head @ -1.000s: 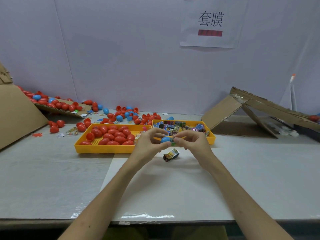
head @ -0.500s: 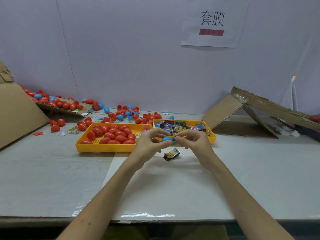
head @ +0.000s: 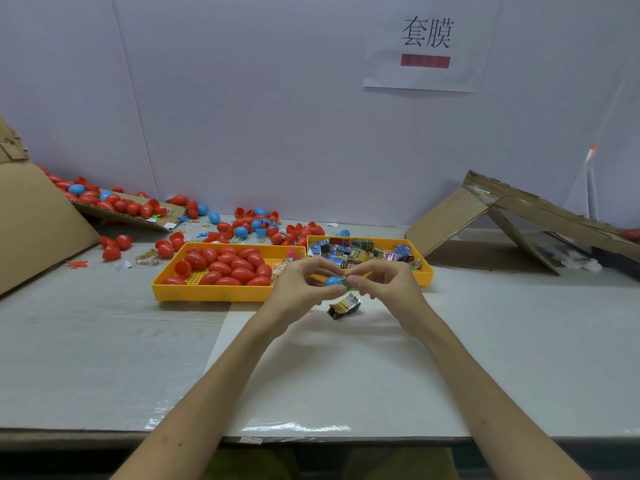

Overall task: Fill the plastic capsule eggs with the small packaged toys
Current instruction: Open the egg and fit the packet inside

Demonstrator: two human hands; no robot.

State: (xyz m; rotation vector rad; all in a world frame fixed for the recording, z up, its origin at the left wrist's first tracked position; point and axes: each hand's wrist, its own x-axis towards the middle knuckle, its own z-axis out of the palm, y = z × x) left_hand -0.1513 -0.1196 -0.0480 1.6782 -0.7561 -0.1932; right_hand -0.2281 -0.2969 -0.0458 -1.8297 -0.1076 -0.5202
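Note:
My left hand (head: 302, 286) grips a blue capsule egg half (head: 333, 281) just above the table in front of the trays. My right hand (head: 382, 280) pinches a small packaged toy (head: 345, 281) at the egg's open end. Another small packaged toy (head: 345, 305) lies on the white sheet right below my hands. The left yellow tray (head: 207, 295) holds several red eggs (head: 228, 266). The right yellow tray (head: 425, 271) holds several packaged toys (head: 356, 252).
Loose red and blue eggs (head: 256, 226) are scattered behind the trays and on a cardboard flap (head: 121, 209) at the back left. A cardboard panel (head: 34, 220) leans at far left. A folded cardboard box (head: 502, 216) sits at the right. A paper sign (head: 426, 43) hangs on the wall.

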